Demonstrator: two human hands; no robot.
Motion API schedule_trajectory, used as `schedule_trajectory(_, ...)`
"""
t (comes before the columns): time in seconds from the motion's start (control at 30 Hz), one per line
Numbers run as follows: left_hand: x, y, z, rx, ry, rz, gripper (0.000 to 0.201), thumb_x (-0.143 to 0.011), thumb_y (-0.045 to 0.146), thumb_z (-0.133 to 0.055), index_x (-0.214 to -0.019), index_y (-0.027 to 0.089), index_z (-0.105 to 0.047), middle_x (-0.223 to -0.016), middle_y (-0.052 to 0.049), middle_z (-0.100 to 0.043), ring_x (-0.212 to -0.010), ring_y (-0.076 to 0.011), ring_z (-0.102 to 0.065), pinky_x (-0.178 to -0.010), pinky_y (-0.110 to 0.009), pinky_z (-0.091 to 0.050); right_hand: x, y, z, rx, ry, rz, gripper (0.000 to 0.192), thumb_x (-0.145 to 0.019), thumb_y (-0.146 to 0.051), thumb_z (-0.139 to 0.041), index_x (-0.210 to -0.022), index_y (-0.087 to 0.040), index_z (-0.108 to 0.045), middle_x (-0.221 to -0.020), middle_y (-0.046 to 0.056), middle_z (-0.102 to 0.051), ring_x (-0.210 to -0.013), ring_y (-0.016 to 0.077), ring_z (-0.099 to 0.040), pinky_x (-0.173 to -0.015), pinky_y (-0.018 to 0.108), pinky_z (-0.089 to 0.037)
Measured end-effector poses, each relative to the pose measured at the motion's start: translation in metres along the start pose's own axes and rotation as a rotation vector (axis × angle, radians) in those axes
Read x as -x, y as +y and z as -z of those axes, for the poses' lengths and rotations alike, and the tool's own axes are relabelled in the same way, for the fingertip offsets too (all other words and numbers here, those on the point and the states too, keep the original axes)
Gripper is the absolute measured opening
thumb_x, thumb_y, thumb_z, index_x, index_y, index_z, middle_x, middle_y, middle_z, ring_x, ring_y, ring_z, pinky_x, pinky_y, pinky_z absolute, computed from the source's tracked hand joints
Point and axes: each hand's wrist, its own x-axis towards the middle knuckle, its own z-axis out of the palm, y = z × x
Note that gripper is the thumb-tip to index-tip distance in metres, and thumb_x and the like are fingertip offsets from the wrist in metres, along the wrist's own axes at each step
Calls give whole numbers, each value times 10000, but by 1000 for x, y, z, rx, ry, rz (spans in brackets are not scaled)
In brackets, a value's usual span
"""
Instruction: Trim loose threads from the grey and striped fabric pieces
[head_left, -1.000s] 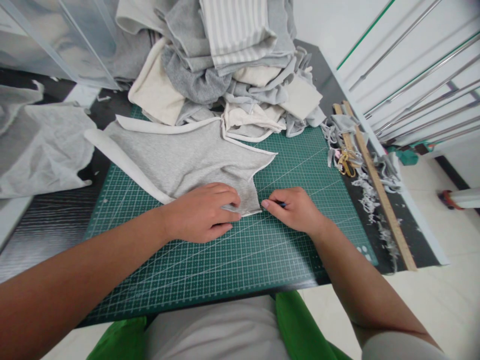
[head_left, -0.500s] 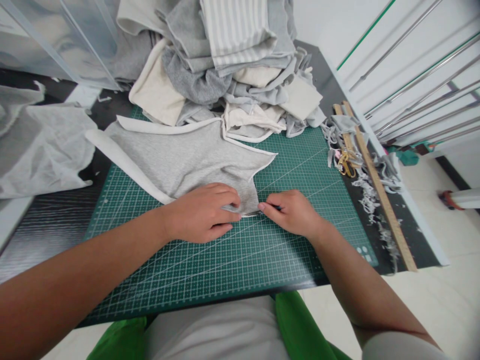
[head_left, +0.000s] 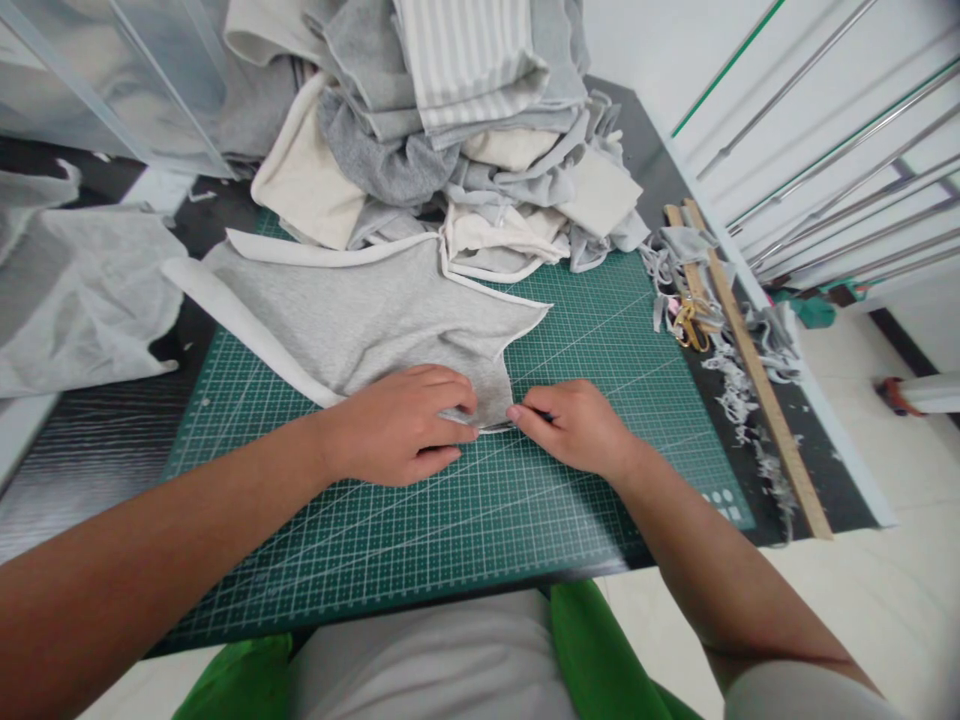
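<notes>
The grey fabric piece (head_left: 367,315) lies flat on the green cutting mat (head_left: 480,520), which serves as landmark on the dark worktop (head_left: 90,450). The left hand (head_left: 401,425) presses palm-down, fingers curled, on the fabric's near corner. The right hand (head_left: 574,425), just beside that corner, is closed around a thin tool (head_left: 496,427) whose tip meets the fabric edge. A heap of folded cloth (head_left: 450,120) sits at the mat's far side; wooden rulers (head_left: 750,350) lie to its right.
</notes>
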Motion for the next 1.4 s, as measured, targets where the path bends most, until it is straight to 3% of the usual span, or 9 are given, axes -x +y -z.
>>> schedule_trajectory(0.3, 1, -1, 1, 41, 62, 16, 195, -879, 271, -566, -1015, 214, -695, -1069, -72, -618, -1038, -220, -562, -934, -418, -461, 1, 1, 3, -15, -19, -15, 426, -939, -414, -451, -587, -182, -516, -524, -18, -497, -507, 92, -442, -545, 264, -238)
schedule_trajectory(0.8, 0, -2, 2, 25, 41, 13, 191, -886, 275, -557, -997, 217, -702, -1078, -71, -613, -1044, -223, -549, -935, -424, -455, -2, -2, 2, 38, -38, -61, 445, -943, -442, -433, -591, -183, -517, -533, -17, -507, -521, 96, -441, -557, 271, -236)
schedule_trajectory(1.13, 0, -1, 1, 22, 39, 17, 183, -880, 271, -565, -993, 221, -700, -1077, -69, -615, -1038, -219, -550, -929, -421, -458, 0, -5, -2, -60, -19, -167, 340, -870, -448, -564, -651, -195, -627, -590, -10, -617, -545, 105, -513, -556, 257, -264)
schedule_trajectory(1.4, 1, -1, 0, 11, 52, 14, 177, -873, 271, -574, -985, 228, -704, -1071, -67, -619, -1039, -221, -556, -928, -419, -461, 0, -8, -1, -45, -22, -217, 345, -859, -458, -583, -632, -204, -636, -568, -15, -612, -525, 103, -495, -541, 258, -257)
